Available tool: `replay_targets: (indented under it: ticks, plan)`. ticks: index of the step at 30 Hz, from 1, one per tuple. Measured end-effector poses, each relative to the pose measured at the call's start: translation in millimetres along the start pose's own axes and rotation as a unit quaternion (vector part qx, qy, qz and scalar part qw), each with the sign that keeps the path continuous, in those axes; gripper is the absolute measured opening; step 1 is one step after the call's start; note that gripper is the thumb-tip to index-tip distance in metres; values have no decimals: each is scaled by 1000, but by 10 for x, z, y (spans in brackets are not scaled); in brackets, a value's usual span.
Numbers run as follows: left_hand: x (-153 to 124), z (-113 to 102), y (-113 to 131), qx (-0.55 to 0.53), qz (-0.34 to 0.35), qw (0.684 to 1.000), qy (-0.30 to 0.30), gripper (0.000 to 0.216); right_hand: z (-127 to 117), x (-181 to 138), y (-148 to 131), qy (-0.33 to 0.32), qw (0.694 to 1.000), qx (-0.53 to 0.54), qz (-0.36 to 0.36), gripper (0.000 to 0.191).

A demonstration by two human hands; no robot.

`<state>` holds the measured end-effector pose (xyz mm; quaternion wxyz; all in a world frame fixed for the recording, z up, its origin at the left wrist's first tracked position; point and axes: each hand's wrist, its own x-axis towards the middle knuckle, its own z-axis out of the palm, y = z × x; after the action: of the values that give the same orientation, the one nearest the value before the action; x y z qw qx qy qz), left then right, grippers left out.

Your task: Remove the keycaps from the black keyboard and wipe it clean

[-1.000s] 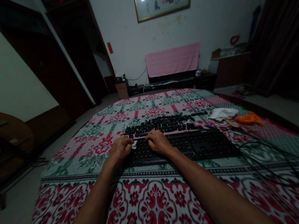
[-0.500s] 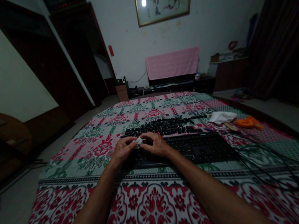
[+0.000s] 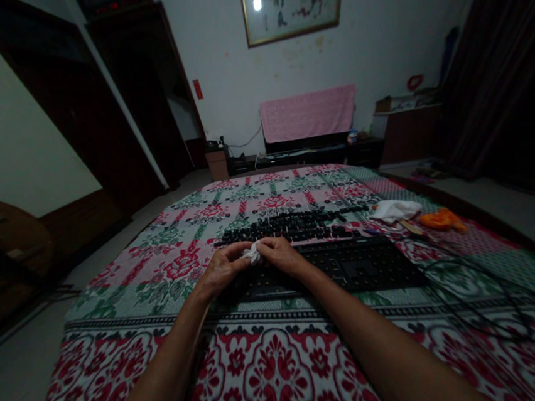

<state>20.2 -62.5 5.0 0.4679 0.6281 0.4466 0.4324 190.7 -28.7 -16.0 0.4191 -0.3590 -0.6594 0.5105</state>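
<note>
A small crumpled white wipe (image 3: 253,253) is pinched between my two hands, above the left half of a black keyboard. My left hand (image 3: 226,267) grips its left side with thumb and fingers. On the other side, my right hand (image 3: 280,256) pinches it too; whether anything lies inside the wipe is hidden. The black keyboard (image 3: 378,265) has its keycaps off, and its left part is partly covered by my hands. Just behind it, many loose black keycaps (image 3: 293,224) lie in rough rows on the patterned cloth.
A white cloth (image 3: 396,210) and an orange cloth (image 3: 442,220) lie right of the keycaps. Black cable (image 3: 487,324) loops over the right side of the patterned cover (image 3: 275,376). A pink towel (image 3: 309,114) hangs over something by the far wall.
My right fingers have closed in against the wipe, and it looks more bunched between both hands. The keyboard and keycaps stay where they were.
</note>
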Motion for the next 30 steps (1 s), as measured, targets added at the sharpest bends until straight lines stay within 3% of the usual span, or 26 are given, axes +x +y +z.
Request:
replay_targets:
  ticks: [7,14,21,27,30]
  plan:
    - [-4,32,21,0,12,1000,5,60,-26,-2,-51,37,996,51,67,21]
    - [-18,37,21,8,9,999,-31,55,-42,8,-24,40,998,-11,46,22]
    - [18,12,-39,39,10,999,36,36,-1,-2,-34,13,999,9,35,23]
    - [10,19,5,44,-2,994,99,37,-10,-47,-65,-54,998,34,11,35]
    - [5,29,31,42,11,994,98,38,-15,-56,-70,-67,995,68,10,39]
